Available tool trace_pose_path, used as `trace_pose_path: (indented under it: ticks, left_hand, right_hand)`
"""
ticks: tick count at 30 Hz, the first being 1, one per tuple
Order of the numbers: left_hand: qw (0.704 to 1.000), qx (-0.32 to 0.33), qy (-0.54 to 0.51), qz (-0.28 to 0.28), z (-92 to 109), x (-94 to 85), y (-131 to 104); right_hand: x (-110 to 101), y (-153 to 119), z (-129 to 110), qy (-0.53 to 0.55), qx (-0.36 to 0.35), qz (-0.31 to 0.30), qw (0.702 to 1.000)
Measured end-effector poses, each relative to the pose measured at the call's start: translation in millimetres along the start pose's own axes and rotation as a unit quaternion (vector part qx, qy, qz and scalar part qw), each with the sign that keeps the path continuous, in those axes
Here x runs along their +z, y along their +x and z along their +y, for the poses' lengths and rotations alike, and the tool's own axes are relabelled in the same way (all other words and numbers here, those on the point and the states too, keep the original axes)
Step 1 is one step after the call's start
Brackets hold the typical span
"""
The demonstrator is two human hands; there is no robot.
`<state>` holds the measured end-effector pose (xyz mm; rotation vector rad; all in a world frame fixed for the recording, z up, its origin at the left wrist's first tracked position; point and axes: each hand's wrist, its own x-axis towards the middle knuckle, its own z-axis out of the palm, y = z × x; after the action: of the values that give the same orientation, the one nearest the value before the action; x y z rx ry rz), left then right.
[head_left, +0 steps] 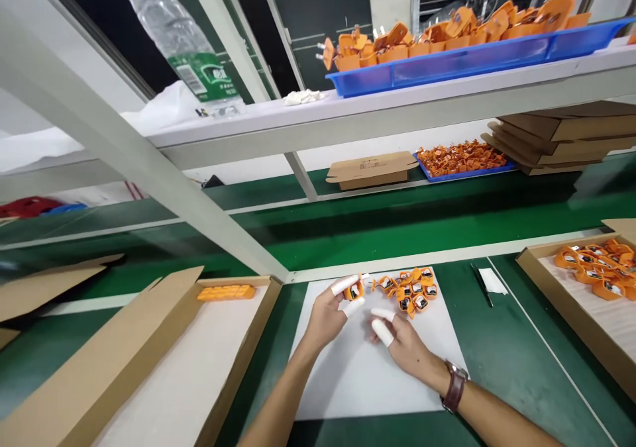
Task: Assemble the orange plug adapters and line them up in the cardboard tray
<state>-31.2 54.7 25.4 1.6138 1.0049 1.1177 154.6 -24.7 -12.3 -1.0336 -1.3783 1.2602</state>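
My left hand [328, 316], with white finger covers on its thumb and forefinger, pinches an orange plug housing [354, 292] with metal prongs and dark and white parts inside. To its right, my right hand [401, 341] hovers over the white sheet [342, 387]. Its covered fingers are apart and nothing shows between them; some fingertips are partly hidden. A cluster of similar orange plug housings [408, 291] lies on the sheet just beyond my right hand. A watch [454, 387] is on my right wrist.
At left, an open cardboard box [238, 354] holds a row of orange pieces [226, 293]. Another box [556, 295] with orange housings stands right, near a pen [481, 285]. A shelf above bears a blue tray [447, 63] and a plastic bottle [181, 43]; a post [209, 202] slants down left.
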Motion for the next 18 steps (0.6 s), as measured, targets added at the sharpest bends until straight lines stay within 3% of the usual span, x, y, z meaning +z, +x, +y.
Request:
trace_pose_path:
  ticks: [5,10,12,15,18]
  left_hand:
    - [0.973,0.15,0.174,-0.013,-5.0,9.7,-43.7]
    - [0.964,0.177,0.197,-0.016,-16.8,14.3,-55.2]
    - [0.976,0.141,0.164,-0.017,-20.9,17.9,-57.2]
    - [0.999,0.022,0.042,-0.021,-21.7,25.0,-59.9]
    - [0.99,-0.104,-0.096,-0.028,-15.6,28.5,-61.0]
  right_hand:
    - [-2.4,8.0,-17.2,0.116,0.038,0.033,0.992]
    - [-10.9,15.8,-19.8,0.092,0.047,0.031,0.994]
    - [-14.1,16.2,-18.5,0.075,0.039,0.031,0.996]
    - [-17.0,13.6,-17.6,0.047,0.015,0.037,0.998]
    - [-18.9,7.8,-19.6,-0.03,-0.053,0.036,0.998]
